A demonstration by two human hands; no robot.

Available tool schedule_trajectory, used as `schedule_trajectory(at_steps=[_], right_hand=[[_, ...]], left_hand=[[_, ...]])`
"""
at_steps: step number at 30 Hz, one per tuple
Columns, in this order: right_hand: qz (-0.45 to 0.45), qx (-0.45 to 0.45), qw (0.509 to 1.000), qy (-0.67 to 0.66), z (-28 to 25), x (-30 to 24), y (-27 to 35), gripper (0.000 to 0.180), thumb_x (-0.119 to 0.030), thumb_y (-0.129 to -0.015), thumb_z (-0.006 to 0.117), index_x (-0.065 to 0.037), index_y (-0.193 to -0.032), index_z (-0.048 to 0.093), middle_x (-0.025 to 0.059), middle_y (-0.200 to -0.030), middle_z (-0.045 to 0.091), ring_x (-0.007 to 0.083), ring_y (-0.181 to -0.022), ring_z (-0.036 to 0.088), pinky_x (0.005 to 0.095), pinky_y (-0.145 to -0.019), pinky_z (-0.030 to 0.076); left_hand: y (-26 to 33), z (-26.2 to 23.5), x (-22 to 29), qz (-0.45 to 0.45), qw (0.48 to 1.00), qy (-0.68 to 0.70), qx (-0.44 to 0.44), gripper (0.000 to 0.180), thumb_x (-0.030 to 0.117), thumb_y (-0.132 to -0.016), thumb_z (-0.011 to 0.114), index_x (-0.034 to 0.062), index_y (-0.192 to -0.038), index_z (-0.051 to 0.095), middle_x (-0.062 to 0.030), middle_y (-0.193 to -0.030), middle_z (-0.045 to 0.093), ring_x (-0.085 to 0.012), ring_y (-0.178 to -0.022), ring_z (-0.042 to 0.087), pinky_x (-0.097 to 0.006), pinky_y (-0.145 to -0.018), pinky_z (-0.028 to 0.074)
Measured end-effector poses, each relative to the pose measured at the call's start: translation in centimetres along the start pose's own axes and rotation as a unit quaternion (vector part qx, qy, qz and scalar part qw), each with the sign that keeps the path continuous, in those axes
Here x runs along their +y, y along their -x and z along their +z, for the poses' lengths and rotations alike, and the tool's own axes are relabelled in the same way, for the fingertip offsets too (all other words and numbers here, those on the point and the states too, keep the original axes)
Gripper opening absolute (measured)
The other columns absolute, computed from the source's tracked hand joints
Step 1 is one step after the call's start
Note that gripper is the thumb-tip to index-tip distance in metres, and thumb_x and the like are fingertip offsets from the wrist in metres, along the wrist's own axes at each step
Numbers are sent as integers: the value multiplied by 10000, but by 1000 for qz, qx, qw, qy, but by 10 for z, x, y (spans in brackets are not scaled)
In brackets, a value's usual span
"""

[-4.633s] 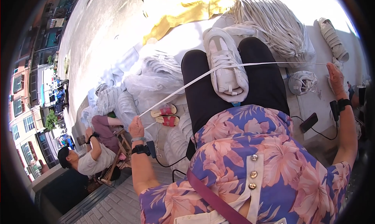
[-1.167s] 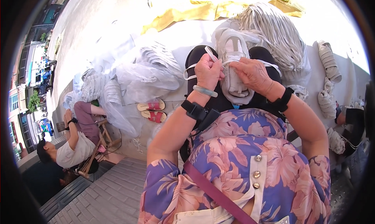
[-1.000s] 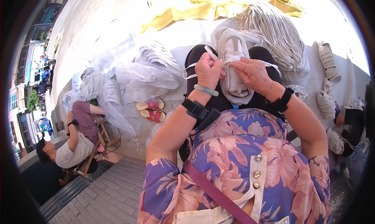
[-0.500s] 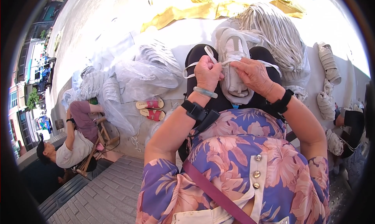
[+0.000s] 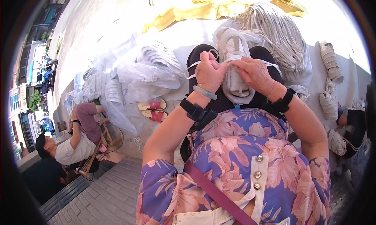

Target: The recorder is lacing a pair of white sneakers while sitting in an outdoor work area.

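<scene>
A white sneaker (image 5: 235,84) rests between my knees, its opening toward me and its toe pointing away. Over its tongue, my left hand (image 5: 209,75) is closed on a white shoelace (image 5: 185,73). A small loop of lace sticks up behind its fingers, and more lace hangs over my left knee. Close beside it, the fingers of my right hand (image 5: 256,77) are pinched on the lace at the shoe's middle. Another lace end lies across my right knee. My fingers partly hide the lace crossing.
A thick bundle of pale laces (image 5: 274,37) lies beyond my right knee. Plastic-wrapped white bundles (image 5: 150,74) and red sandals (image 5: 154,115) are to the left. Another person (image 5: 74,146) sits far left; more white shoes (image 5: 331,64) lie right.
My left hand has turned, its fingers curling higher, and the lace loop above it looks smaller. My right hand stays nearly in place. The person at left has brought their hands up.
</scene>
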State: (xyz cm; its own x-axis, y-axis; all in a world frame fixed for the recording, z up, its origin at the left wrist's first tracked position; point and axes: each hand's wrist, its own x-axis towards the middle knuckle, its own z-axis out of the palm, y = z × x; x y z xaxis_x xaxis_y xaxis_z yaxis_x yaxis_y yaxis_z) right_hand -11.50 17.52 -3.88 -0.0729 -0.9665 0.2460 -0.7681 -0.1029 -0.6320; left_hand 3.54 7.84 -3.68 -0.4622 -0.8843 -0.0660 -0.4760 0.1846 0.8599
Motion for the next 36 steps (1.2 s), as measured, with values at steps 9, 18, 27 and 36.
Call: schedule_trajectory(at_steps=[9,18,27,36], right_hand=[[31,-9,999,16,6,-17,-6,90,-148,-761,559,-89,-794,618,93,-772,578,306,-691,585,396,-601,468],[72,-62,990,101,15,-23,-20,111,-160,-725,572,-63,-741,625,92,-733,605,296,-710,609,404,-635,477],[-130,-128,937,297,1,-35,-28,39,-139,-666,597,-127,-642,625,40,-655,607,200,-680,610,343,-667,405],[173,-82,964,184,-88,46,165,146,-133,-770,578,-54,-682,492,126,-692,510,342,-680,514,429,-617,381]], left_hand=[[20,-7,-4,114,983,-85,-119,385,205,-665,705,24,-958,532,-96,-697,602,-228,-620,614,-317,-584,483],[15,0,-26,37,987,86,-129,213,49,-780,591,-33,-975,619,-51,-820,671,-59,-712,579,-215,-638,480],[7,1,-24,105,986,39,-122,250,37,-778,555,1,-1015,628,-83,-803,671,-62,-708,581,-228,-635,477],[19,-5,-13,154,982,-38,-105,313,122,-739,640,-2,-1025,622,-108,-761,646,-141,-581,594,-256,-587,488]])
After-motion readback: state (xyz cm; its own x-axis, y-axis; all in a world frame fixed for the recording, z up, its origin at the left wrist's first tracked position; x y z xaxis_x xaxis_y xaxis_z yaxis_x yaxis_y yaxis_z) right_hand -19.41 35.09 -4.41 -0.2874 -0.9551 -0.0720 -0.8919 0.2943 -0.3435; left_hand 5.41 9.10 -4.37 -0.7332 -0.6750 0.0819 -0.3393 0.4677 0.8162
